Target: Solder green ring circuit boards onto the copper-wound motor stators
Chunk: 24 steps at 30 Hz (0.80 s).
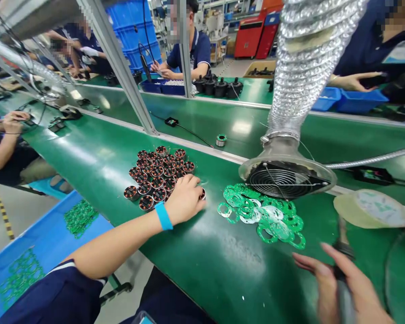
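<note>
My left hand [185, 200], with a blue wristband, reaches over the right side of a cluster of motor stators [157, 170] with copper windings. Its fingers are curled round one stator [203, 194] at the cluster's edge, mostly hidden by the hand. At the lower right, my right hand [347, 288] holds a soldering iron [346, 294] by its dark handle, the tip pointing away from me. Its thumb and forefinger are stretched forward. Between the hands lies a loose pile of green ring-shaped circuit boards [246, 204], a few showing white faces.
A fume extractor hood [286, 177] on a silver duct hangs close behind the boards. A yellowish pad [371, 209] lies at right. One stator [221, 140] stands beyond the metal rail. A blue tray [54, 231] with green boards is at lower left. Other people work around.
</note>
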### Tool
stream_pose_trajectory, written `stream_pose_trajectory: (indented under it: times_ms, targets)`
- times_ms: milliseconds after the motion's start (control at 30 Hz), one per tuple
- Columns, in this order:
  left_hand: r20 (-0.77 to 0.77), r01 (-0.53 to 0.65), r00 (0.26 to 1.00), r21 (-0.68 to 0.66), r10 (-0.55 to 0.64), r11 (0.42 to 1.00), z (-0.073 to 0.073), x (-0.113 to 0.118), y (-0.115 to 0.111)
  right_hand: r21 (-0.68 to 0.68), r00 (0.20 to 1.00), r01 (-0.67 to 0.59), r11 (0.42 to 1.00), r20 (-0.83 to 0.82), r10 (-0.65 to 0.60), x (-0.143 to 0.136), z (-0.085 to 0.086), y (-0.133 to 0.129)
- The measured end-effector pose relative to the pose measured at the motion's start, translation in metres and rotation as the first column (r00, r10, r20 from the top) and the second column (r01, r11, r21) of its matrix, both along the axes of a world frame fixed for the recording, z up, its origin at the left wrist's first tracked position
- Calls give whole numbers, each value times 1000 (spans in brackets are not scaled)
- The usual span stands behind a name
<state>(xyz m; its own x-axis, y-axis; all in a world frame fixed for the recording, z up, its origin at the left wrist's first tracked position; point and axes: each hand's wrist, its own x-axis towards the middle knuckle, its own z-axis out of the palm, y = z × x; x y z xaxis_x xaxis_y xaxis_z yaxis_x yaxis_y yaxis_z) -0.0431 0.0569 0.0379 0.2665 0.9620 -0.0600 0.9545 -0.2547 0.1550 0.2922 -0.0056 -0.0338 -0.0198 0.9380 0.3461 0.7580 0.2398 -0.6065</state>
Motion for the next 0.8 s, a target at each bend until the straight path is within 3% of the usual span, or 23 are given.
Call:
stream_pose_trajectory:
  times_ms: [133, 200, 367, 467, 600, 700, 800]
  targets:
    - [159, 150, 980, -174, -123, 973, 7, 16, -35, 72, 989, -146, 987, 7, 145, -58, 6, -13]
    - [220, 180, 968, -270, -121, 946, 8, 17, -47, 41, 973, -198, 979, 132, 191, -81, 3, -12]
    - [358, 237, 929, -388, -91, 891, -7, 13, -54, 33, 902, -359, 933, 270, 338, -117, -8, 5]
    - [387, 269, 914, -360, -119, 893, -21, 15, -54, 14, 863, -401, 916, 341, 373, -117, -10, 10]
    - [453, 205, 888, -245, -75, 948, -38, 21, -55, 28, 832, -411, 911, 422, 362, -98, -6, -2]
    - [584, 197, 811, -206, -41, 959, -42, 25, -58, 81, 804, -403, 912, 507, 310, -84, 0, -16]
    - [659, 160, 750, -253, 49, 954, -39, 26, -59, 143, 832, -369, 918, 492, 257, -79, 7, -22]
